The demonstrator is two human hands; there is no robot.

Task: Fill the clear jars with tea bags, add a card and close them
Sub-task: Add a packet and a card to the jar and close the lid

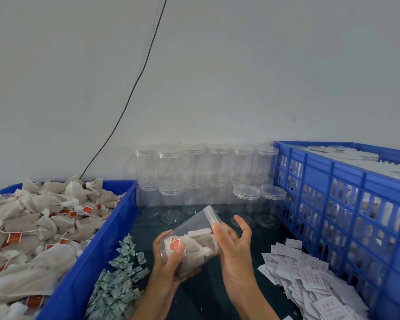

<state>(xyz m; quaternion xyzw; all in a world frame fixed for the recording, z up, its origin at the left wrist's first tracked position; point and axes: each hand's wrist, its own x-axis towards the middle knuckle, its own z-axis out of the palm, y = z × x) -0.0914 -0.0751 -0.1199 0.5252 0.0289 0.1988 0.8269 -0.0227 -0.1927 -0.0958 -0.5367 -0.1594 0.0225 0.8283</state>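
Note:
A clear jar [194,236] packed with tea bags lies tilted in my left hand [171,262], which grips its bottom end. Its mouth points up and to the right. A white card [199,232] shows inside near the top. My right hand [233,245] is beside the jar's upper end, fingers spread and relaxed, the thumb touching the rim. Loose tea bags [32,225] with red tags fill the blue bin [97,257] on the left. White cards [305,273] lie in a heap on the right.
Empty clear jars [206,179] are stacked in two rows against the wall. A blue slatted crate [346,204] with lids [356,158] in it stands on the right. Small green-and-white sachets [120,280] are scattered in front of the bin. A black cable [134,88] runs down the wall.

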